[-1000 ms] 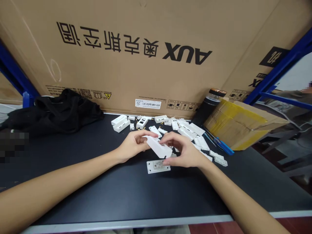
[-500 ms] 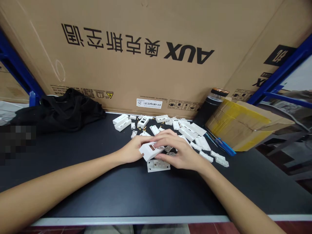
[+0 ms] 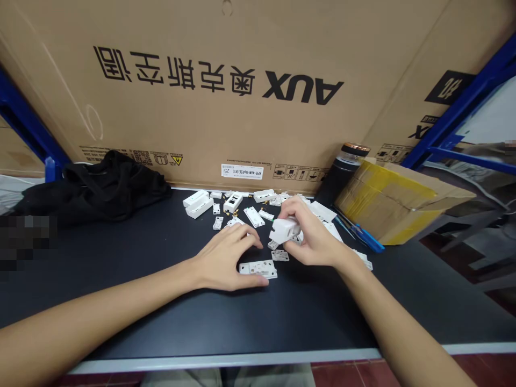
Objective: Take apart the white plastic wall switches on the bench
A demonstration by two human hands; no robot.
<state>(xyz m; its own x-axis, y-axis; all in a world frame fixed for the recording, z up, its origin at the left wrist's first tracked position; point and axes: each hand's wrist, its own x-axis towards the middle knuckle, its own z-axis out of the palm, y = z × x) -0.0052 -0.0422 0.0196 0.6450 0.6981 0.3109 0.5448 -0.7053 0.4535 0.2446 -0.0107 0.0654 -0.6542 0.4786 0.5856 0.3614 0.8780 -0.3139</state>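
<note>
Right hand (image 3: 308, 236) pinches a white plastic housing (image 3: 282, 230); left hand (image 3: 226, 258), loosely spread, best steadies the baseplate (image 3: 264, 267) by its edges.

In our right hand (image 3: 308, 234) we hold a white housing (image 3: 284, 231) above the dark tabletop (image 3: 193, 328), while our left hand (image 3: 229, 258) spreads its fingers around a white base plate (image 3: 258, 269); beyond them we see scattered white parts (image 3: 253, 216), a black cloth (image 3: 100, 188) at left, and a taped carton (image 3: 387, 204) beside a black bottle (image 3: 338, 177) at right
</note>
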